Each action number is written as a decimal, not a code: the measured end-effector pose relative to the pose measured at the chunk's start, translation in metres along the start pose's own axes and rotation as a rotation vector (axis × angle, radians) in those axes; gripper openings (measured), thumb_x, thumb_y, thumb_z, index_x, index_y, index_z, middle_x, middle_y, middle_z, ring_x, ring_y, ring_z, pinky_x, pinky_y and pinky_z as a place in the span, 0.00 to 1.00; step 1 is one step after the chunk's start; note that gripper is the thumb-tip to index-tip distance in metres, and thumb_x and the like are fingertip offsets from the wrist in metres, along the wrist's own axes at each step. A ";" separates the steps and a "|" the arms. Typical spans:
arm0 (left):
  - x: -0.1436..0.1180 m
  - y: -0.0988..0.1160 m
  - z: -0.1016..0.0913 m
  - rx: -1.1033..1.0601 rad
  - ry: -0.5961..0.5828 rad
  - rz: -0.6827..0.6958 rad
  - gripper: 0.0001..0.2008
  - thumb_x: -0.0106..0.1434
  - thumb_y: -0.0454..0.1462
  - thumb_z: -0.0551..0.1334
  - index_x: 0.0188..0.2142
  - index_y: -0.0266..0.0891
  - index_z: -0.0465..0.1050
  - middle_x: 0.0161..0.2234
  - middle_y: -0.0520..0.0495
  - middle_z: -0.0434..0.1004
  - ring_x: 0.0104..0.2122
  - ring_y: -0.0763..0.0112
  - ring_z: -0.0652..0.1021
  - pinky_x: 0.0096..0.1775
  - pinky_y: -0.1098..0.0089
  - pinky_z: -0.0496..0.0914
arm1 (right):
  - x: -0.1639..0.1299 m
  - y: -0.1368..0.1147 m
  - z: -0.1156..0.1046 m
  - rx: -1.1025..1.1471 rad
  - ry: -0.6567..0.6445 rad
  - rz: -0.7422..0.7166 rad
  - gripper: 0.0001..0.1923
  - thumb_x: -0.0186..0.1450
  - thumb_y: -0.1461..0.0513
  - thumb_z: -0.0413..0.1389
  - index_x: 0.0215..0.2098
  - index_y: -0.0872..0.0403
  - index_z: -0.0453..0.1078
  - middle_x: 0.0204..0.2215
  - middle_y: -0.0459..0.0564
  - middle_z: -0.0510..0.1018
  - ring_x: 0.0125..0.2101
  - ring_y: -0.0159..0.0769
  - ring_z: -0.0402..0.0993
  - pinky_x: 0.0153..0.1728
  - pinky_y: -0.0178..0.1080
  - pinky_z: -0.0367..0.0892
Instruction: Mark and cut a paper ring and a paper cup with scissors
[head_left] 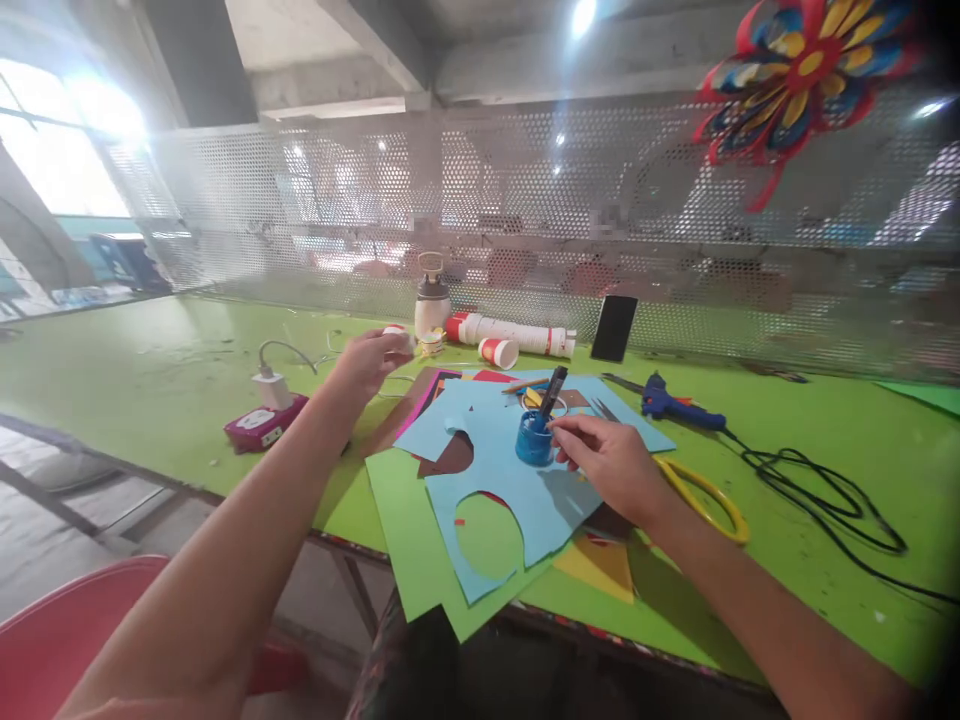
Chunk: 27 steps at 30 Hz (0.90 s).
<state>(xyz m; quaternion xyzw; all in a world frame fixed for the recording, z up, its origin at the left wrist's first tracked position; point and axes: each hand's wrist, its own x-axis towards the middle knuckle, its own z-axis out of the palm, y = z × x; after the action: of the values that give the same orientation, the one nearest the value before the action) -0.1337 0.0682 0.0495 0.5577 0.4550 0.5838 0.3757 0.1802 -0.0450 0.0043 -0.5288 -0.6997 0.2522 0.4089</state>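
My left hand reaches to the back of the table, its fingers closed around a small white and red paper cup that they partly cover. In front of me a small blue pot stands upright on light blue paper, with a black marker tilted in it. My right hand is at the pot's right side, thumb and forefinger closed at its edge. Beyond the left hand lie another paper cup on its side and a stack of red and white cups.
A blue glue gun with a black cord and yellow-handled scissors lie at the right. A purple power socket sits at the left. Behind are a spray bottle, a dark phone-like slab and a perforated screen.
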 end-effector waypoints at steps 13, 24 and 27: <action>-0.047 -0.037 -0.046 0.881 0.006 -0.185 0.18 0.65 0.41 0.65 0.53 0.36 0.71 0.51 0.41 0.75 0.48 0.57 0.77 0.49 0.53 0.74 | 0.002 0.005 0.003 -0.090 -0.030 -0.057 0.10 0.72 0.57 0.57 0.44 0.56 0.74 0.36 0.46 0.80 0.31 0.33 0.78 0.34 0.40 0.76; -0.038 -0.037 -0.060 1.097 -0.153 -0.104 0.18 0.69 0.41 0.62 0.56 0.38 0.69 0.54 0.40 0.73 0.48 0.59 0.77 0.47 0.53 0.75 | -0.007 -0.010 0.002 -0.072 -0.003 -0.221 0.11 0.68 0.58 0.54 0.36 0.54 0.77 0.34 0.52 0.82 0.29 0.39 0.77 0.34 0.43 0.73; -0.037 -0.041 -0.061 1.108 -0.210 -0.104 0.18 0.69 0.41 0.62 0.55 0.38 0.69 0.54 0.40 0.73 0.48 0.59 0.77 0.47 0.54 0.75 | -0.009 -0.014 0.002 -0.069 0.009 -0.253 0.12 0.67 0.57 0.53 0.35 0.52 0.78 0.34 0.53 0.82 0.31 0.42 0.78 0.34 0.44 0.73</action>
<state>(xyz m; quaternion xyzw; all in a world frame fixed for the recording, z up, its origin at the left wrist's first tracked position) -0.1939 0.0392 0.0009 0.7035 0.6805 0.1798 0.0986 0.1719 -0.0579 0.0114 -0.4514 -0.7672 0.1721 0.4221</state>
